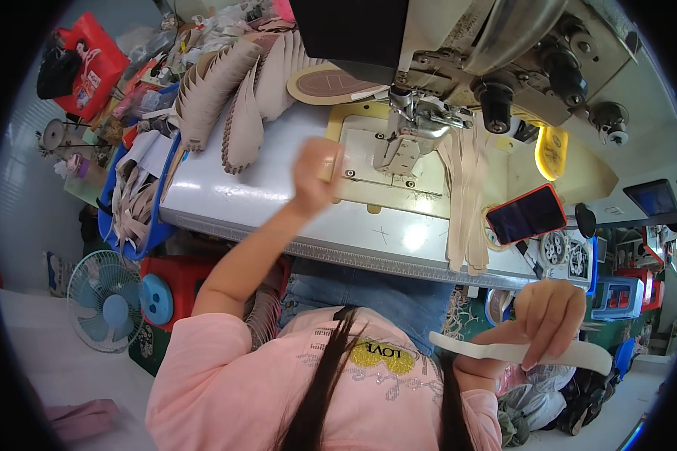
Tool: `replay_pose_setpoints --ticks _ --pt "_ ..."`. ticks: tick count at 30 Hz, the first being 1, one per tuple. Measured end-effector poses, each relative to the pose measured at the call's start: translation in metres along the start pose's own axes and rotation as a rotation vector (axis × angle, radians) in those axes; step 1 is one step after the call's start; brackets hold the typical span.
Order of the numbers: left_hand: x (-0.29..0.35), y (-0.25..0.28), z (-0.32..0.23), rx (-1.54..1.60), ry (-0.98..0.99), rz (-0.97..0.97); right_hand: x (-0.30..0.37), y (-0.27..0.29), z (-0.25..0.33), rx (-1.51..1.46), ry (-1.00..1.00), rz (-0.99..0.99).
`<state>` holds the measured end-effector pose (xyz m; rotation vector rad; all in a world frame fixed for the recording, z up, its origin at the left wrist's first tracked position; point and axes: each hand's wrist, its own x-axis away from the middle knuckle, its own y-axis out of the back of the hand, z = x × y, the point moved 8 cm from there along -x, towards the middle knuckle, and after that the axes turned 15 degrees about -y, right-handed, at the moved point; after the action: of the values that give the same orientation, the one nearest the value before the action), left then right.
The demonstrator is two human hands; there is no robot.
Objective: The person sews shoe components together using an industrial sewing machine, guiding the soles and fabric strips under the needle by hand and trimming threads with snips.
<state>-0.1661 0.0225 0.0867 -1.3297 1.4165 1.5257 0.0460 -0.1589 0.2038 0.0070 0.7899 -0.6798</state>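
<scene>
My left hand (316,171) is over the sewing table (226,203), just left of the sewing machine's pale bed plate (361,150). Motion smears its fingers, so whether it holds anything is unclear. Away from the table, at the lower right, my right hand (551,319) is closed on a white curved strip (496,350). One end of this strip is slim and the other is broader. The machine's presser foot and needle area (402,143) stand to the right of my left hand.
Stacked beige shoe pieces (218,90) and a brown-centred insole (331,84) lie at the back left. Beige strips (466,203) hang over the table's front edge, beside a red-cased phone (526,215). A blue bin (169,203) and a fan (109,301) stand left.
</scene>
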Motion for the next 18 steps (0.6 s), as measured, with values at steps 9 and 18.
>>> replay_pose_setpoints --ticks 9,18 --pt "0.111 0.129 0.249 0.073 1.292 0.308 -0.026 0.018 -0.055 0.159 -0.145 -0.316" --pt "0.105 0.114 0.260 0.424 1.399 0.063 -0.017 0.038 -0.107 0.224 -0.482 -0.702"
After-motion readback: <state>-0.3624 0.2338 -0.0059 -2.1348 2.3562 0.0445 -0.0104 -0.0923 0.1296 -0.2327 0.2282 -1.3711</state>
